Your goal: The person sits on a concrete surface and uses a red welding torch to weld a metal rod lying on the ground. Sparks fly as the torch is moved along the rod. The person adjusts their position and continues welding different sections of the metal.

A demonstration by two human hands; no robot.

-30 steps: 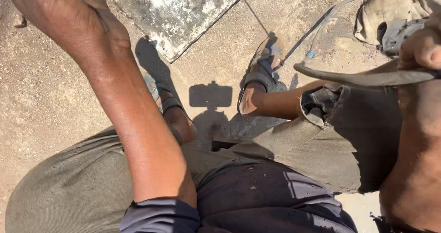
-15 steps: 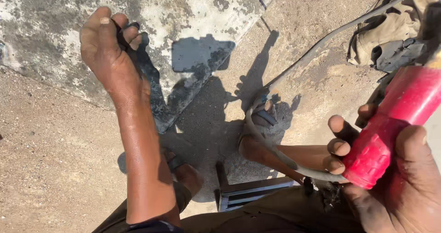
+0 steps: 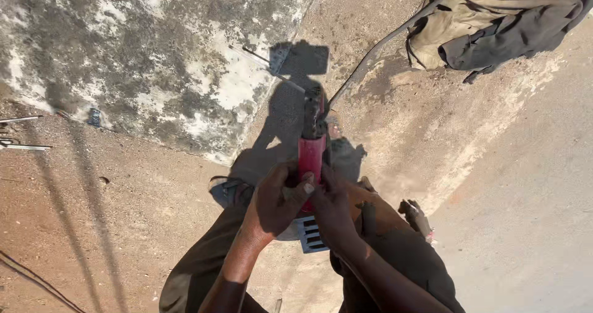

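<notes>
Grinder (image 3: 312, 146) body above two-handed grip.

The lower end of the red power tool (image 3: 312, 155) is covered by both hands; beyond it, the olive cloth bundle (image 3: 494, 16) is cut off by the top edge.

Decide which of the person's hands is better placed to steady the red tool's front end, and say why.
Probably the left hand. Both hands grip the red tool at its near end, but the left one's thumb already lies across the red body, pointing forward. The right hand wraps lower, behind it, nearer the knee.
</notes>
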